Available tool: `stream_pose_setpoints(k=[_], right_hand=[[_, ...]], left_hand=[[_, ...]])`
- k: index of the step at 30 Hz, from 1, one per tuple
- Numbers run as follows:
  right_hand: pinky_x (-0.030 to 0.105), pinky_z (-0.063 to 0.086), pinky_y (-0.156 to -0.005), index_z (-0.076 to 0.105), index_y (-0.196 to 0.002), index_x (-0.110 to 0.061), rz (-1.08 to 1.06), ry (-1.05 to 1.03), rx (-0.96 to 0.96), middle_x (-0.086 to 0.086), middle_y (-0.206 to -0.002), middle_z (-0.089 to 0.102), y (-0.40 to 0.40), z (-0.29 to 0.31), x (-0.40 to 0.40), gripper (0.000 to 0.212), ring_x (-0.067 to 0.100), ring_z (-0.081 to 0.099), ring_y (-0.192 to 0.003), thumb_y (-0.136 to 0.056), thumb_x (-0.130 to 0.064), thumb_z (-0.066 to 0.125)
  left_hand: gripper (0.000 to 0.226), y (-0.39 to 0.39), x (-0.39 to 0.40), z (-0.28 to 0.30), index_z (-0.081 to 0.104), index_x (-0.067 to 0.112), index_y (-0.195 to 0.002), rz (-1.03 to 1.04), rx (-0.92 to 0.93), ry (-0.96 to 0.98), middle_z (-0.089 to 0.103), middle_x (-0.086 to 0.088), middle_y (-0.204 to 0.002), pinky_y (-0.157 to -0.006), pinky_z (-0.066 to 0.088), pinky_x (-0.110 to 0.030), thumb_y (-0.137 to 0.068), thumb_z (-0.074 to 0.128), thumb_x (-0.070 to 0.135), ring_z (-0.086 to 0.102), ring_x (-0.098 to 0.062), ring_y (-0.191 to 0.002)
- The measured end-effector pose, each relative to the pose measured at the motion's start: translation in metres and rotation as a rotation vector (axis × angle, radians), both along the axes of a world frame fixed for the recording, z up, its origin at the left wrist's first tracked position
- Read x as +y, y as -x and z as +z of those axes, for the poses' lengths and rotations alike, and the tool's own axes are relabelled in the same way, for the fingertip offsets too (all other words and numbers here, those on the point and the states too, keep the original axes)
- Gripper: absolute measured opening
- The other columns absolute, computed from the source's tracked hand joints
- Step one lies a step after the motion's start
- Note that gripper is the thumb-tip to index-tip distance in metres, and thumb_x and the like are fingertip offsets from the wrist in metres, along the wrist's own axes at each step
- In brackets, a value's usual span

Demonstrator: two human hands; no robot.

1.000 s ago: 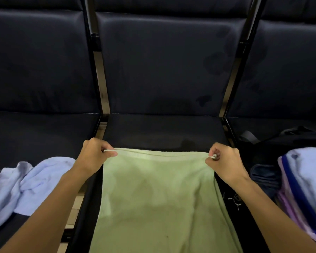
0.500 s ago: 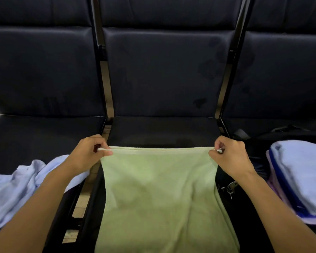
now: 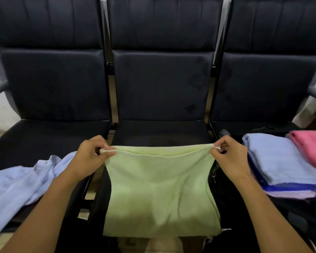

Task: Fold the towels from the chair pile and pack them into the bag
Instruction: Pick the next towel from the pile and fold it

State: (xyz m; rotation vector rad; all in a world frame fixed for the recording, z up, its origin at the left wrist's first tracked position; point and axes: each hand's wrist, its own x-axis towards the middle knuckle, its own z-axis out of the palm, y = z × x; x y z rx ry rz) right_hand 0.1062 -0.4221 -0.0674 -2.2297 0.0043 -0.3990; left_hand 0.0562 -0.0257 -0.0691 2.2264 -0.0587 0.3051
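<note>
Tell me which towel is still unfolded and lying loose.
The pale blue towel crumpled on the left seat. The green towel is held taut by both hands, and the blue and pink ones on the right are folded and stacked.

Left hand (image 3: 88, 157) and right hand (image 3: 230, 157) both raised, fingertips pinched.

There is a single view, from a wide-angle camera worn on the person's head. It looks forward and down, squarely at the middle chair (image 3: 161, 84) of a row of three. It sits close, with both forearms reaching in from the bottom edge toward that chair's seat. Straight lines bow near the edges.
</note>
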Motion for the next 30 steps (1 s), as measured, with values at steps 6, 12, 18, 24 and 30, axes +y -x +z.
stream_pose_setpoints(k=[6,12,18,24,30], right_hand=[[0.022,0.048,-0.065,0.049,-0.074,-0.027,0.011,0.082,-0.079,-0.005,-0.084,0.062,0.040,0.012,-0.012,0.032,0.009,0.059,-0.076,-0.084,-0.002,0.067],[0.014,0.034,-0.061,0.048,-0.081,-0.013,-0.014,0.171,-0.139,0.003,-0.085,0.057,0.065,0.014,-0.010,0.019,0.007,0.051,-0.071,-0.088,-0.006,0.065],[0.009,0.038,-0.064,0.055,-0.098,-0.015,-0.026,0.118,-0.124,0.000,-0.092,0.057,0.048,0.009,-0.013,0.013,0.012,0.053,-0.072,-0.089,-0.007,0.060],[0.025,0.034,-0.059,0.054,-0.086,-0.013,-0.029,0.251,-0.084,0.003,-0.083,0.054,0.026,-0.002,-0.014,0.013,0.015,0.048,-0.068,-0.096,-0.012,0.046],[0.024,0.028,-0.051,0.051,-0.072,-0.015,-0.052,0.016,0.047,-0.003,-0.057,0.043,0.012,-0.005,-0.012,0.024,0.010,0.035,-0.052,-0.095,-0.011,0.045]], left_hand=[[0.024,0.040,-0.026,0.011,0.066,0.021,-0.076,0.120,-0.264,-0.020,0.057,0.004,-0.084,-0.069,0.042,-0.007,-0.081,0.073,-0.002,0.057,0.000,-0.076],[0.024,0.064,-0.044,0.013,0.062,0.017,-0.110,0.257,-0.355,-0.064,0.050,-0.003,-0.091,-0.067,0.042,-0.013,-0.093,0.058,0.000,0.051,-0.003,-0.077],[0.012,0.044,-0.052,0.006,0.069,0.004,-0.097,0.293,-0.347,-0.160,0.054,0.000,-0.095,-0.073,0.034,0.001,-0.096,0.058,0.005,0.050,0.007,-0.079],[0.018,0.020,-0.058,0.005,0.064,0.012,-0.095,0.260,-0.295,-0.123,0.059,0.011,-0.076,-0.064,0.040,-0.007,-0.097,0.049,0.002,0.058,-0.004,-0.072],[0.030,0.009,-0.062,0.001,0.063,0.010,-0.097,0.351,-0.191,-0.073,0.059,0.003,-0.083,-0.065,0.043,-0.018,-0.088,0.043,-0.011,0.054,-0.006,-0.073]])
